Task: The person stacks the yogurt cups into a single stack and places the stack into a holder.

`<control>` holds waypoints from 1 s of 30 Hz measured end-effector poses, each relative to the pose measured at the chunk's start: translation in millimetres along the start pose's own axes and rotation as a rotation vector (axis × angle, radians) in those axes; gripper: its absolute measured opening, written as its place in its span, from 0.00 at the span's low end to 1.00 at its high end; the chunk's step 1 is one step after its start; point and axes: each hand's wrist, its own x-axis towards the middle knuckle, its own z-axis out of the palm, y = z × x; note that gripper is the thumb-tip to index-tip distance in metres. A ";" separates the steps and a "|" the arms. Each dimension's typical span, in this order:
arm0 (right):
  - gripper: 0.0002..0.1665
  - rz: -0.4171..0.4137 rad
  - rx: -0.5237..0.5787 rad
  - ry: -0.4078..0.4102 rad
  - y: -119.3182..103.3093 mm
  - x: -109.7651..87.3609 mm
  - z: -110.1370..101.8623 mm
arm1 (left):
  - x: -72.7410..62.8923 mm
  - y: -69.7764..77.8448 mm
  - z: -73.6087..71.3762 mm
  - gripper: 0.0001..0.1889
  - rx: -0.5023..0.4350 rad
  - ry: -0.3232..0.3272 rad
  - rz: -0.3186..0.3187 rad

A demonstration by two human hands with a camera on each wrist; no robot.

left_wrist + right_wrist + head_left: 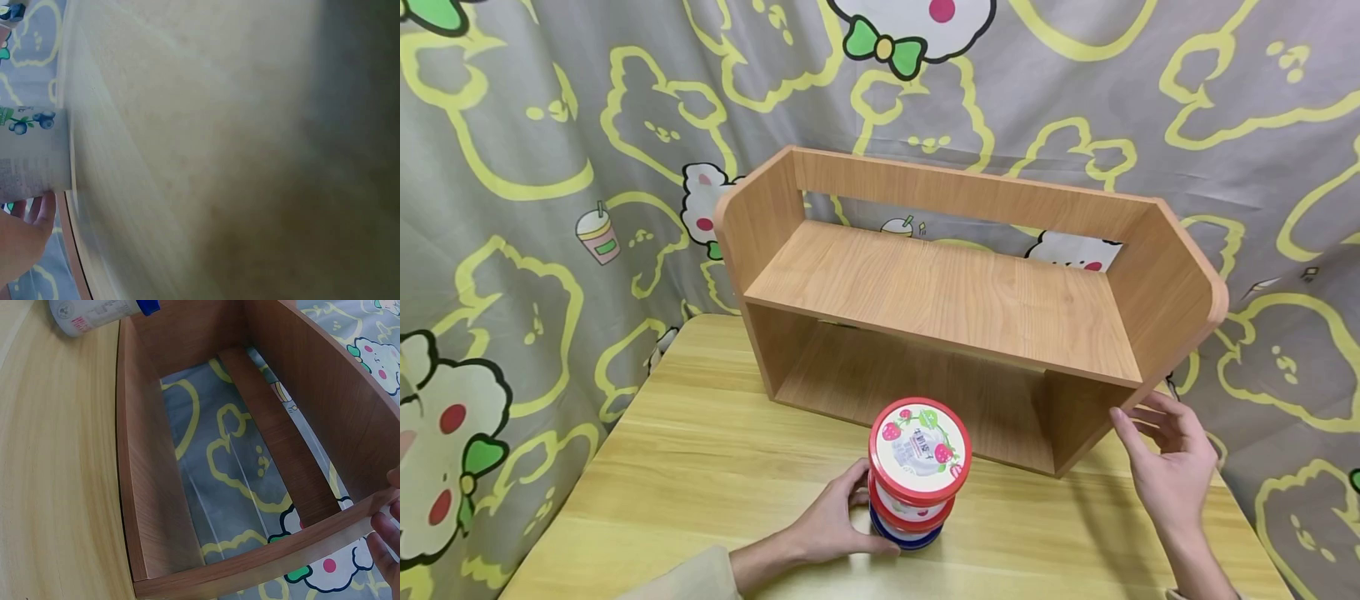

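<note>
In the head view, cans with red lids stand stacked over a blue-lidded one near the table's front. The top can (920,450) has strawberries on its lid. Around the left side of this stack my left hand (835,521) curls, its thumb low in front and its fingers behind. The left wrist view shows those fingers (45,209) against a can printed with blueberries (34,150). Behind the stack stands a two-tier wooden shelf (940,300). My right hand (1172,467) pinches the front edge of its right side panel between thumb and fingers.
A pale wood-grain table (700,467) carries the shelf and cans. Close behind them hangs a grey curtain (647,108) with yellow cartoon outlines. Bare tabletop shows left of the stack. The shelf's lower compartment (880,379) faces the cans.
</note>
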 end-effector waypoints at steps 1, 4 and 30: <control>0.24 -0.002 -0.014 0.005 0.4 0.4 0.2 | 0.0 0.3 0.2 0.47 -0.001 0.000 0.003; 0.23 -0.012 -0.021 0.012 2.0 1.3 0.7 | 0.2 1.1 0.7 0.47 -0.001 0.002 0.011; 0.23 -0.023 -0.031 0.014 4.1 2.2 0.5 | 2.4 10.4 -7.3 0.51 -0.050 0.079 0.021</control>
